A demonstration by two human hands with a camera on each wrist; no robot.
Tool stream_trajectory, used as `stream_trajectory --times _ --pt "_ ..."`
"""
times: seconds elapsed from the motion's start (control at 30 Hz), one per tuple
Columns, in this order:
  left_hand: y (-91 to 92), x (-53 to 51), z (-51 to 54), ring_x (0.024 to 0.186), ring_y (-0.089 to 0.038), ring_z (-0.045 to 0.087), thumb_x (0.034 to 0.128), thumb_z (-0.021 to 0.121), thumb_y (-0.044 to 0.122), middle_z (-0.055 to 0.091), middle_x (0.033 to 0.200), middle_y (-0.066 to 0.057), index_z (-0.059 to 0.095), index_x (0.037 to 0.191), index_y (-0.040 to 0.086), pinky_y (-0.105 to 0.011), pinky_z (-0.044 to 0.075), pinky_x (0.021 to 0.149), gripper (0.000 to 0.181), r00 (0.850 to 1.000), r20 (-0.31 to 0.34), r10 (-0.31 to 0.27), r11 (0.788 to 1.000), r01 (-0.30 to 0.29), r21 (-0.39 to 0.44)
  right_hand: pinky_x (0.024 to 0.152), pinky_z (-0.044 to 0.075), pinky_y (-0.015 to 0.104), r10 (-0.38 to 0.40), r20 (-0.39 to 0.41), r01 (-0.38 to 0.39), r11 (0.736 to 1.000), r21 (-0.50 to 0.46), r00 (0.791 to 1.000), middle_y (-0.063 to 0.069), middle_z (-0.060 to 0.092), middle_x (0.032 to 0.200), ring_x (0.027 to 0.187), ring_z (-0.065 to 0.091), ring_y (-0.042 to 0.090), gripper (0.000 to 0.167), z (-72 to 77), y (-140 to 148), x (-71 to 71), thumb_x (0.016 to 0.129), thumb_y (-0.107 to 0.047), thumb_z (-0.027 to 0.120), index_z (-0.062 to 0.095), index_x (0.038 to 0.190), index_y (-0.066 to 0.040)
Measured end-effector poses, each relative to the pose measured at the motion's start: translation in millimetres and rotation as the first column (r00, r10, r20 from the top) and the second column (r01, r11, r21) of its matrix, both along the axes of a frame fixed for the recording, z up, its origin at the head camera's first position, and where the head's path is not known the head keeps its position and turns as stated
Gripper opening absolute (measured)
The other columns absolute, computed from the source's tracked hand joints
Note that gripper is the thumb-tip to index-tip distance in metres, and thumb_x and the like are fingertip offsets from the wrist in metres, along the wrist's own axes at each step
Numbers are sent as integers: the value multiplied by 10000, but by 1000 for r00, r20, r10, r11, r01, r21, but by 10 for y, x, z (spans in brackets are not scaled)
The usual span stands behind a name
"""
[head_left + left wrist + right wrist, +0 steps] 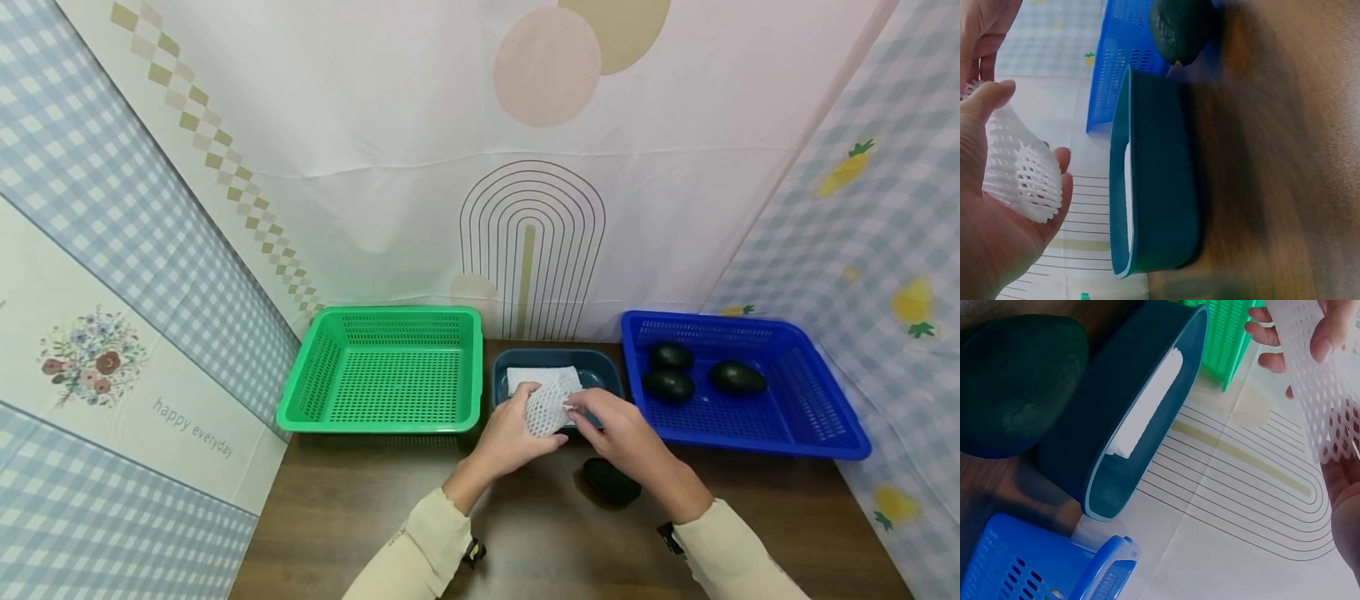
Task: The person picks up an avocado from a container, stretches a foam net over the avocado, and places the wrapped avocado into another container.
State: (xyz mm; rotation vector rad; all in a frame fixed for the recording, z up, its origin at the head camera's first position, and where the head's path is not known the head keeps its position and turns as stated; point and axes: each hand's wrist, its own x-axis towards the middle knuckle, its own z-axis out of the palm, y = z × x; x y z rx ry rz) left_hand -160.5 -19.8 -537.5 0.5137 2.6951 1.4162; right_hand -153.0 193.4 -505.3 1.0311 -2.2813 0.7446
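Observation:
My left hand (504, 440) holds a white foam net sleeve (546, 410) above the front of a small dark teal tub (611, 375). At the sleeve's right end, the fingertips of my right hand (626, 433) pinch its edge. In the left wrist view the sleeve (1019, 165) lies across the palm, its mesh partly spread. More white foam netting (525, 377) lies flat inside the tub. A dark green avocado (611, 482) rests on the table just below my right hand; the right wrist view shows this avocado (1019, 387) close up.
A green perforated basket (397, 387) stands left of the tub. On the right, a blue basket (765, 425) holds three avocados (737, 378). The wooden table (360, 508) reaches toward me, and a patterned cloth (390, 208) hangs behind the containers.

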Motion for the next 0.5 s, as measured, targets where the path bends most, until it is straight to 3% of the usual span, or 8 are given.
stream_trajectory --times 0.1,0.2,0.33,0.5 --pt "0 8 -26 987 -103 660 821 859 352 682 1230 -38 488 1389 144 -265 553 830 710 999 -34 -3 1000 4 15 986 519 200 -8 35 9 1000 -12 999 90 720 1145 1055 698 229 381 4 16 27 817 -34 836 687 1167 -36" --pt "-8 10 -49 992 -118 662 825 857 328 684 1216 -40 503 1367 136 -263 554 841 675 997 -77 2 1000 -2 2 1133 331 109 -34 81 37 999 -36 996 126 668 1255 1170 634 279 358 -21 56 64 976 -232 728 643 1250 -17" --pt "-33 20 -68 977 -136 667 817 868 309 690 1198 -59 511 1359 114 -274 560 830 678 992 -128 20 1000 -23 -19 1155 243 81 -66 107 73 995 -64 992 170 606 1309 1204 582 315 519 -109 134 105 1058 -440 516 587 1289 18" --pt "-80 21 -76 974 -159 679 797 880 276 696 1180 -72 518 1352 100 -298 569 819 685 984 -174 49 998 -55 -31 1158 231 90 -98 149 108 992 -61 984 207 559 1341 1219 559 330 610 -290 225 175 1040 -495 502 541 1310 50"
